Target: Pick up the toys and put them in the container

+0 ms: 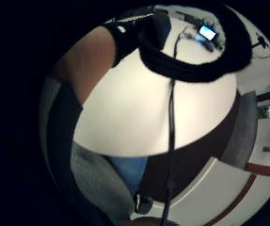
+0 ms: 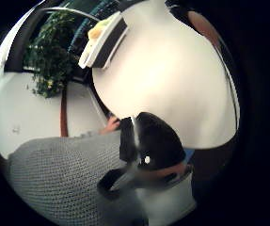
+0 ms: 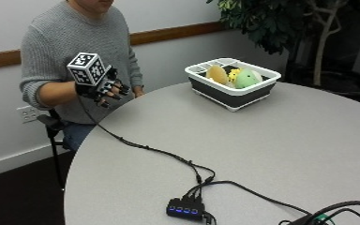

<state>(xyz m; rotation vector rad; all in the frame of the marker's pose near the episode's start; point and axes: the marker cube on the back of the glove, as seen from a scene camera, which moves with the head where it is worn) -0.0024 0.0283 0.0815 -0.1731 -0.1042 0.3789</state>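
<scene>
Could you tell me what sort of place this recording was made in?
Probably an office or meeting room: a round grey table, a wooden rail along the white wall, and a leafy potted tree in the corner.

Office or meeting-room setting. Round grey table (image 3: 242, 154) beside plain pale wall with wooden rail (image 3: 168, 33) and white baseboard. Wall socket (image 3: 27, 114) low behind seated person. Large potted plant (image 3: 273, 18) past table's far edge. Dark floor. Small hub with blue lights (image 3: 185, 208) near table's near edge.
</scene>
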